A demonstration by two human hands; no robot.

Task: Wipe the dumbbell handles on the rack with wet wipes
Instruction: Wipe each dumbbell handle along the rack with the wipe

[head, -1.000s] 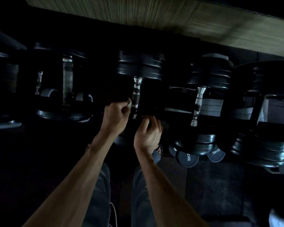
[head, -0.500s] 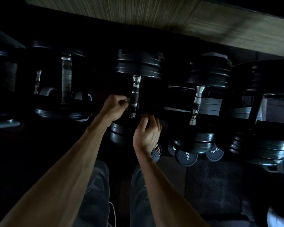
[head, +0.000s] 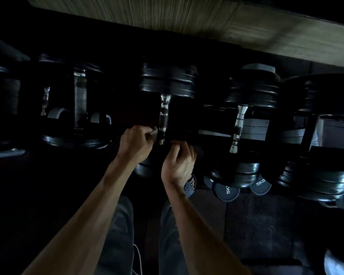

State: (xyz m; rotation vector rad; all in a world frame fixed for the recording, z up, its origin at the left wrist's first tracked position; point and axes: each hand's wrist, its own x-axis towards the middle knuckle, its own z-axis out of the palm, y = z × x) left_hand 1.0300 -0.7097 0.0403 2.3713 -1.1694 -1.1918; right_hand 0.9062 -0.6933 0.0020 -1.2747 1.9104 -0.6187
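Grey plates (head: 226,190) marked "5KG"; left hand (head: 134,142) pinches wipe (head: 153,132).

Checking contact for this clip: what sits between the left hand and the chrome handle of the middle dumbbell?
In the head view, a small pale wipe, pinched in the left hand, sits between it and the dumbbell handle. Whether the wipe touches the metal is too dark to tell.

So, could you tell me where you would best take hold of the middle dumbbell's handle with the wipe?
Probably on the bare chrome stretch of the middle dumbbell's handle, between its plates. It runs away from the person, so coming in from the left, where the left hand already holds the wipe, lets the fingers wrap across it. The right hand waits below.
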